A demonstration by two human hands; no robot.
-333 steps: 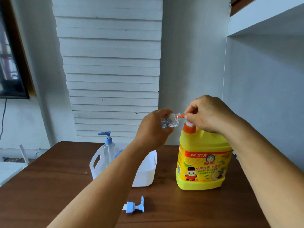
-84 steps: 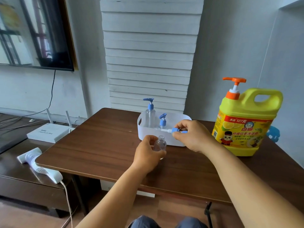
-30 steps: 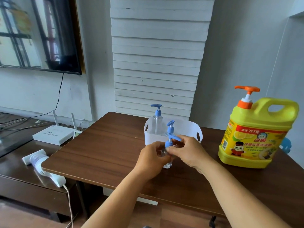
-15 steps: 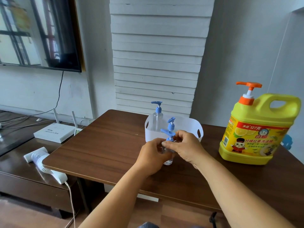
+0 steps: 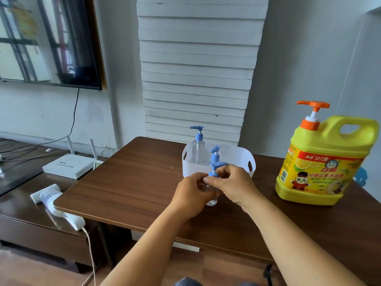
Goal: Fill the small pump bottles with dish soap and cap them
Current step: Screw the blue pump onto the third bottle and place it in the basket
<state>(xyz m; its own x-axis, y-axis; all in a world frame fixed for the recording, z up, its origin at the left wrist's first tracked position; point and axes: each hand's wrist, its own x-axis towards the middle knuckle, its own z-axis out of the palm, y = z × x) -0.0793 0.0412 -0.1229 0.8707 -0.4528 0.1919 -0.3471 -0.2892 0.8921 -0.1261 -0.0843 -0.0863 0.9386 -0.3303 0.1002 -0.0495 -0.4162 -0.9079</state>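
Hands meet over a small clear pump bottle [image 5: 212, 200] standing upright on the brown counter [image 5: 127, 182], just in front of a white handled basket [image 5: 241, 159]. The left hand [image 5: 191, 195] is wrapped around the bottle's body, holding it steady, while the right hand [image 5: 233, 182] pinches the blue pump cap [image 5: 214, 170] seated at the bottle's neck, its spout pointing right. How much soap sits in this little bottle is hard to judge, since the fingers cover most of it; only a clear base shows.

Inside the basket stand two more bottles: a taller clear pump bottle [image 5: 197, 149] with a blue head at the left, looking empty or nearly so, and a shorter one of which only the blue pump head [image 5: 215, 153] rises above the rim. To the right, well apart from the hands, a big yellow dish soap jug [image 5: 321, 162] with an orange pump [image 5: 312, 114] stands upright on the counter, its printed label facing the camera.

Left of the counter a dark low cabinet [image 5: 24, 203] carries a white router [image 5: 67, 166] with two antennas and a white power strip [image 5: 55, 207] with its cord hanging down. A dark screen [image 5: 49, 40] hangs on the grey-white wall, beside a column of white slats [image 5: 198, 65].
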